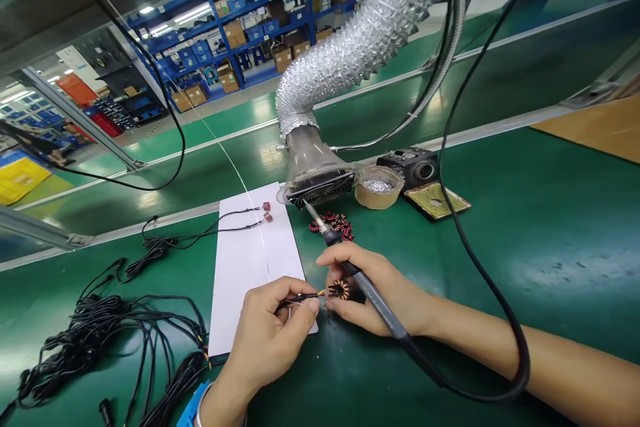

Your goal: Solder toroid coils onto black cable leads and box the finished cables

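My left hand pinches a black cable whose thin coloured wire ends point toward the right. A thin strand of solder wire runs down from above into the same hand. My right hand is closed around a soldering iron, its tip pointing up and away by the fan. The same hand's fingers also hold a copper-wound ring coil, upright beside the wire ends. Whether wire and coil touch is too small to tell. Several red and copper ring coils lie just beyond the hand.
A fume extractor fan on a silver duct stands ahead. Right of it are a round solder tub, a black iron stand and a sponge tray. White paper and black cable bundles lie left.
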`<state>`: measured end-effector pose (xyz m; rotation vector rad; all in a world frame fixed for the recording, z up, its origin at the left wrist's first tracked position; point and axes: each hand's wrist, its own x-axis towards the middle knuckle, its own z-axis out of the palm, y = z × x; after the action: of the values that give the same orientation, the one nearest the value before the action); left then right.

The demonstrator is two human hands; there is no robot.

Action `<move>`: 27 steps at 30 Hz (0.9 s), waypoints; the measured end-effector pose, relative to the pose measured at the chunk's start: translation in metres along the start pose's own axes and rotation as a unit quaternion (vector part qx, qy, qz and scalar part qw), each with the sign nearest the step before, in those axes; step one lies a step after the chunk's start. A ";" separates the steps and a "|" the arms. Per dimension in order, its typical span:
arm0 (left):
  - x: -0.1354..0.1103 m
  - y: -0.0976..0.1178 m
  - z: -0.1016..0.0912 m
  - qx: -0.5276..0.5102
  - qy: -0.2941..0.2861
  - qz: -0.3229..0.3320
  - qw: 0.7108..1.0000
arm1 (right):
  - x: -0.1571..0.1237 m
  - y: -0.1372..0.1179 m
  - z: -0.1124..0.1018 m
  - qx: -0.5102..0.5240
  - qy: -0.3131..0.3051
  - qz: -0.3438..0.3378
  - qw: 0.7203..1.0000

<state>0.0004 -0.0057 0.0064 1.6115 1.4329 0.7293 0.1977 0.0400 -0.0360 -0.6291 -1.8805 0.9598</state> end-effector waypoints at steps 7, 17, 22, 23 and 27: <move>-0.002 -0.001 0.003 0.025 -0.013 0.020 0.999 | -0.015 -0.005 0.003 0.151 -0.022 0.130 0.980; -0.001 0.004 0.006 0.113 -0.045 0.065 0.990 | -0.017 -0.010 -0.003 0.154 -0.054 0.172 0.971; -0.002 0.004 0.006 0.159 -0.062 0.099 0.980 | -0.019 -0.012 -0.012 0.075 -0.097 0.135 0.983; -0.002 0.004 0.007 0.167 -0.068 0.103 0.978 | -0.019 -0.012 -0.013 0.064 -0.104 0.128 0.984; -0.004 0.005 0.008 0.186 -0.080 0.114 0.973 | -0.021 -0.013 -0.015 0.014 -0.129 0.089 0.988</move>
<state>0.0090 -0.0109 0.0073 2.0995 1.3345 0.4581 0.2201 0.0227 -0.0317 -0.6916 -2.0581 1.2301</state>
